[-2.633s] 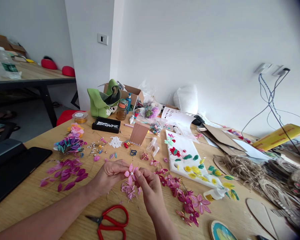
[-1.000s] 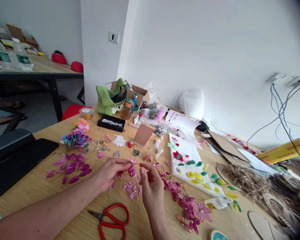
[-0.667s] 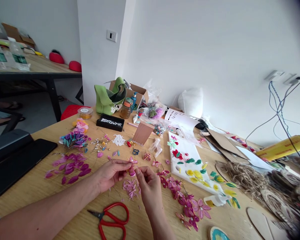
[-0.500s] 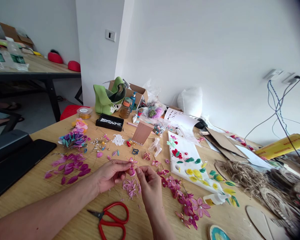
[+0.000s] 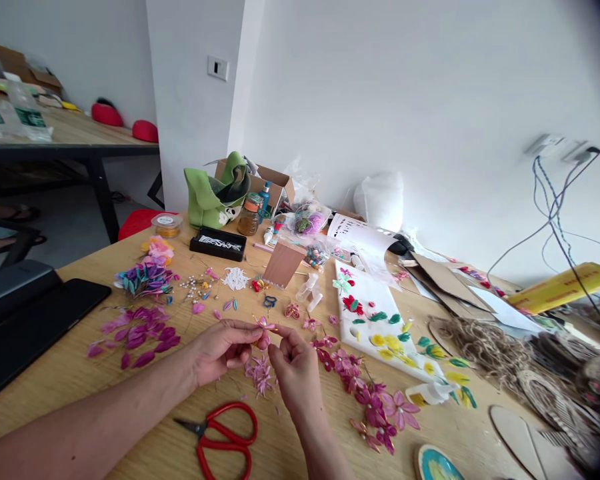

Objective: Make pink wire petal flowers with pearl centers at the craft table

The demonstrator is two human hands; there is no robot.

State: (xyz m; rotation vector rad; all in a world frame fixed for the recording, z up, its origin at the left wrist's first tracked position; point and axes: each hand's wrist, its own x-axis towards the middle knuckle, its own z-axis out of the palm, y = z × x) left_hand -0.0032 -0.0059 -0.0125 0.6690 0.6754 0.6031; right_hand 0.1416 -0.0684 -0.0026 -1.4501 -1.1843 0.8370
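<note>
"What are your hands doing?"

"My left hand (image 5: 220,350) is pinched closed, thumb against forefinger, with a small pink flower (image 5: 265,324) between the tips. My right hand (image 5: 297,367) is partly curled, its fingertips at the flower's right side. I can't tell how far apart they are, or whether they grip anything there."

"And under the flower?"

"Thin pale pink pieces (image 5: 260,377) lie in a loose heap on the wooden table (image 5: 280,453), just on the near side. Closer to me are the red-handled scissors (image 5: 200,430), blades pointing left, the two loops spread."

"Off to the sides?"

"To the left, magenta petals (image 5: 140,333), with a purple and teal bunch (image 5: 143,277) beyond them. To the right, a trail of magenta flowers (image 5: 373,407), some with pearly centres. Past those is a white board (image 5: 347,323) with red, yellow and green pieces on it, and a small bottle (image 5: 433,393) lies on its side near its closest corner."

"Farther out?"

"A brown card (image 5: 283,265) leans upright, white strands (image 5: 236,279) are heaped to its left, then comes a black tray (image 5: 218,252), and behind that a green bag (image 5: 203,200)."
</note>
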